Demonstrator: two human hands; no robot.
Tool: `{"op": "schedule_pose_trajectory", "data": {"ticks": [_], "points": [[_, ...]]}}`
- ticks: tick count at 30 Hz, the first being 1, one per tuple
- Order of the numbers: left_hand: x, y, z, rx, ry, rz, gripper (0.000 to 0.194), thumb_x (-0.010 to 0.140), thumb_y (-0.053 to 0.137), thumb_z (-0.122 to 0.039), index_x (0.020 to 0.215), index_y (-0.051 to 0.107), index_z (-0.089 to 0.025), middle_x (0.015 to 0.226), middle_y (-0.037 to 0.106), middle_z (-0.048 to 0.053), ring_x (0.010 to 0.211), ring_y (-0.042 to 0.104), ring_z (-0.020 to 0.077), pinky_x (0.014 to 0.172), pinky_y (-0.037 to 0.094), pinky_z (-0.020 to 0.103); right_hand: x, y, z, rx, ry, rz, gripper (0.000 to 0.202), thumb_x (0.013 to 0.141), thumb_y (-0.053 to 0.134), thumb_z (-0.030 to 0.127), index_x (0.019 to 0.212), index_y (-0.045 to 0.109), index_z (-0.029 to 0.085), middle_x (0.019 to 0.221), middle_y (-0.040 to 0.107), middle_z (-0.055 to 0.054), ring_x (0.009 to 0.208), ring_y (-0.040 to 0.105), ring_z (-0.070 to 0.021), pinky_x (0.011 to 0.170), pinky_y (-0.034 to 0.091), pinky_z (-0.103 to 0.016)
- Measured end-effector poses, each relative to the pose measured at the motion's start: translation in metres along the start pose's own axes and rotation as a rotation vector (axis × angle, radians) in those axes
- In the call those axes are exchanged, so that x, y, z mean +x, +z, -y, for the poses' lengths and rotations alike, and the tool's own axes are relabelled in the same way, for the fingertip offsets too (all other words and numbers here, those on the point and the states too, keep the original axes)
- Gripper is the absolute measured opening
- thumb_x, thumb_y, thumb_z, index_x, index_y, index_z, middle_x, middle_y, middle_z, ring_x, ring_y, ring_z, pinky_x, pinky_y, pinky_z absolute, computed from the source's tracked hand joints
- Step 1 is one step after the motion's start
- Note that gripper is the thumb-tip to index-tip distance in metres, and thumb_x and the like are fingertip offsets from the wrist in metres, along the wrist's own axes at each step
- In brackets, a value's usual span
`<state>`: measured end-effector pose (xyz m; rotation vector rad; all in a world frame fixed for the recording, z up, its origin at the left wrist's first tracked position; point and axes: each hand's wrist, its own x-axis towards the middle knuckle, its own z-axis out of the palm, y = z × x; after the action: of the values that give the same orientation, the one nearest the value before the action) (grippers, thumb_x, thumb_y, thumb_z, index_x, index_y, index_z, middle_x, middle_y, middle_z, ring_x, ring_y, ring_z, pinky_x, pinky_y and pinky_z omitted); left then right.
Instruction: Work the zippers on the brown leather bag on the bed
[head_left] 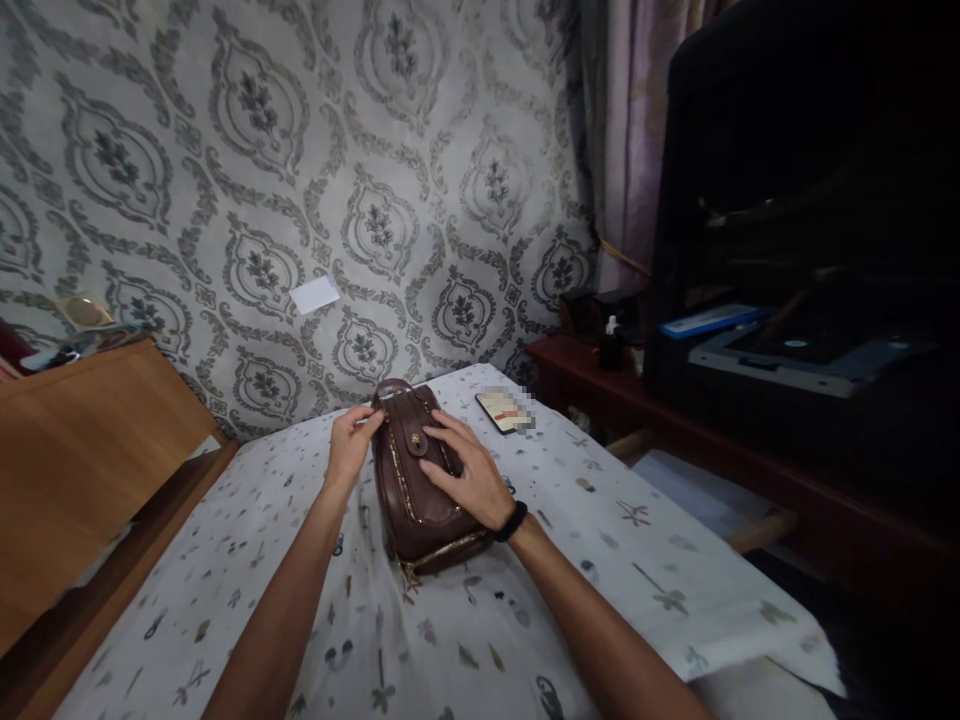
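Note:
A brown leather handbag (415, 505) with gold zips and a round clasp lies on a bed covered by a white patterned sheet (247, 590). My left hand (349, 444) is at the bag's far left corner, its fingers pinched on something small by the zip there. My right hand (466, 470) rests flat on top of the bag, fingers spread over the clasp side, a black band on the wrist. A phone (504, 409) with a lit screen lies on the sheet just beyond the bag to the right.
A wooden headboard or cabinet (82, 450) stands at the left. A patterned wall (300, 180) rises behind the bed. A dark wooden shelf unit (750, 440) with a small bottle (611, 345) and flat devices stands at the right, beside a curtain.

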<state>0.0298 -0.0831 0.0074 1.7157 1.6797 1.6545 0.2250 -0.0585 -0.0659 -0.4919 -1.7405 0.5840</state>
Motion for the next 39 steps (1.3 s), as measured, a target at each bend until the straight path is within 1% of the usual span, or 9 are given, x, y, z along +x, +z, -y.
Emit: {"op": "schedule_pose_trajectory", "data": {"ticks": [3,6,11,15,21,26,33,36,39], "points": [[0.008,0.004,-0.005,-0.03,-0.024,0.044,0.021,0.07,0.062,-0.038,0.077,0.066,-0.018,0.08,0.065,0.002,0.082,0.059,0.0188,0.075,0.045,0.027,0.0,0.0,0.003,0.045,0.063,-0.089,0.034,0.092,0.054,0.031,0.124,0.064,0.024,0.138,0.061,-0.012,0.13,0.055,-0.0258,0.114,0.04,-0.049],[0.021,0.011,-0.013,-0.043,-0.035,0.116,0.028,0.065,0.066,-0.035,0.087,0.067,-0.017,0.089,0.068,0.004,0.087,0.061,0.0194,0.078,0.046,0.027,0.0,0.0,0.002,0.048,0.09,-0.147,0.034,0.092,0.053,0.03,0.123,0.065,0.024,0.133,0.064,-0.012,0.127,0.058,-0.0268,0.111,0.043,-0.049],[0.041,0.029,-0.025,-0.009,-0.057,0.263,0.03,0.06,0.076,-0.038,0.08,0.071,-0.016,0.072,0.066,0.001,0.069,0.058,0.0163,0.066,0.044,0.026,0.0,0.001,-0.002,0.051,0.084,-0.146,0.032,0.089,0.054,0.025,0.118,0.067,0.023,0.131,0.066,-0.011,0.123,0.06,-0.0264,0.11,0.044,-0.049],[0.048,0.043,-0.024,0.031,-0.047,0.296,0.024,0.058,0.078,-0.036,0.064,0.066,-0.016,0.06,0.059,-0.003,0.062,0.052,0.0143,0.059,0.039,0.024,0.0,0.0,-0.001,0.068,0.083,-0.138,0.031,0.089,0.053,0.024,0.116,0.068,0.024,0.128,0.067,-0.011,0.121,0.062,-0.0253,0.109,0.046,-0.047],[0.045,0.049,-0.019,0.076,-0.017,0.232,0.021,0.063,0.073,-0.034,0.059,0.061,-0.017,0.054,0.053,-0.005,0.057,0.045,0.0119,0.056,0.033,0.024,-0.001,0.0,0.0,0.055,0.071,-0.13,0.031,0.093,0.053,0.028,0.12,0.067,0.024,0.128,0.067,-0.011,0.122,0.062,-0.0241,0.109,0.046,-0.046],[0.041,0.051,-0.021,0.063,-0.003,0.223,0.025,0.065,0.071,-0.035,0.056,0.056,-0.018,0.053,0.047,-0.006,0.054,0.042,0.0109,0.056,0.031,0.024,-0.002,0.0,0.0,0.006,0.06,-0.11,0.034,0.095,0.048,0.027,0.121,0.068,0.022,0.131,0.066,-0.013,0.124,0.06,-0.0251,0.11,0.045,-0.047],[0.027,0.048,-0.038,0.039,0.035,0.292,0.03,0.065,0.071,-0.038,0.055,0.051,-0.018,0.053,0.044,-0.006,0.054,0.039,0.0102,0.053,0.03,0.023,-0.002,-0.002,0.005,-0.075,0.025,-0.09,0.034,0.097,0.044,0.027,0.123,0.065,0.022,0.13,0.066,-0.012,0.125,0.059,-0.0254,0.11,0.045,-0.049],[0.02,0.044,-0.044,0.034,0.042,0.336,0.032,0.065,0.073,-0.04,0.056,0.052,-0.017,0.055,0.045,-0.006,0.055,0.041,0.0101,0.054,0.032,0.023,-0.002,-0.001,0.007,-0.064,0.028,-0.112,0.035,0.099,0.04,0.027,0.126,0.061,0.02,0.128,0.066,-0.013,0.123,0.06,-0.0246,0.109,0.047,-0.047],[0.016,0.041,-0.045,0.026,0.033,0.364,0.032,0.067,0.072,-0.043,0.058,0.054,-0.017,0.055,0.047,-0.006,0.055,0.042,0.0102,0.054,0.034,0.023,-0.003,-0.001,0.007,-0.046,0.034,-0.119,0.036,0.101,0.036,0.028,0.128,0.058,0.02,0.127,0.066,-0.013,0.123,0.06,-0.0237,0.109,0.048,-0.045]]}}
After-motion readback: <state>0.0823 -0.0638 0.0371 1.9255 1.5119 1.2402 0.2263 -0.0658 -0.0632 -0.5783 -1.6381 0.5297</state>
